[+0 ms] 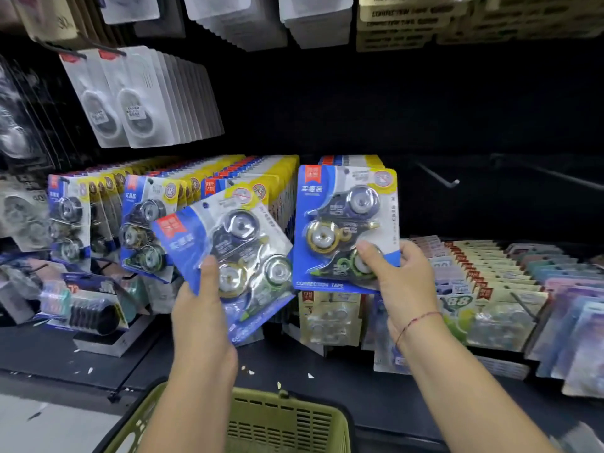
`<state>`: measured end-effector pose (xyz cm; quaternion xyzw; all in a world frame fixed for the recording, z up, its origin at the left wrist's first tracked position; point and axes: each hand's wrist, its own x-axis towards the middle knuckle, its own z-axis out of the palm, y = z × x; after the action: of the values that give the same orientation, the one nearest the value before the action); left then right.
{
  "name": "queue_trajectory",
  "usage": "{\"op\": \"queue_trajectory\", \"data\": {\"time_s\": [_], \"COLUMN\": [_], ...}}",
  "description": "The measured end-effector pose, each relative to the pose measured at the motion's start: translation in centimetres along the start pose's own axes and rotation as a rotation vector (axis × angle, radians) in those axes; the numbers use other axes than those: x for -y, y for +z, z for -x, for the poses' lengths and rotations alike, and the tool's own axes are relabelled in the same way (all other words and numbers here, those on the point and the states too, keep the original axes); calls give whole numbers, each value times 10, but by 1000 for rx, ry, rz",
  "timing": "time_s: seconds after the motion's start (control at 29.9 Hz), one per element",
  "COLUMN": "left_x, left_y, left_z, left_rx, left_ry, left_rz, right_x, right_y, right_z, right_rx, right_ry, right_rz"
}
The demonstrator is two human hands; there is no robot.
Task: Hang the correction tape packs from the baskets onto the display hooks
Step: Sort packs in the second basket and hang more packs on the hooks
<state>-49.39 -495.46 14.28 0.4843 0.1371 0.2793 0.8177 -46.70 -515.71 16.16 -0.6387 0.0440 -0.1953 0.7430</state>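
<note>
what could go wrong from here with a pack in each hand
The left hand pinches the tilted pack by its lower edge, so it may slip and fall toward the basket. The right hand holds the upright pack low down. Whether it hangs yet cannot be told, so letting go may drop it.

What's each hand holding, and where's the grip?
Left hand: tilted blue-card correction tape blister pack, grip at lower left edge. Right hand: upright matching pack, grip at lower right corner.
</note>
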Motion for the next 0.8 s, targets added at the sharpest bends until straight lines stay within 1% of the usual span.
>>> {"op": "queue_trajectory", "data": {"time_s": [0.07, 0.13, 0.4, 0.8], "left_x": [-5, -7, -7, -12], "left_y": [-6, -10, -7, -9], "left_z": [-4, -6, -1, -2], "left_rx": [-51, -75, -102, -158], "left_ry": [37, 38, 24, 1], "left_rz": [2, 10, -21, -23], "right_x": [-2, -5, -10, -21], "right_y": [-7, -11, -11, -10], "right_z": [-6, -11, -11, -15], "right_rx": [-28, -47, -7, -89], "right_ry": [-19, -20, -28, -19], "right_rz": [31, 64, 118, 144]}}
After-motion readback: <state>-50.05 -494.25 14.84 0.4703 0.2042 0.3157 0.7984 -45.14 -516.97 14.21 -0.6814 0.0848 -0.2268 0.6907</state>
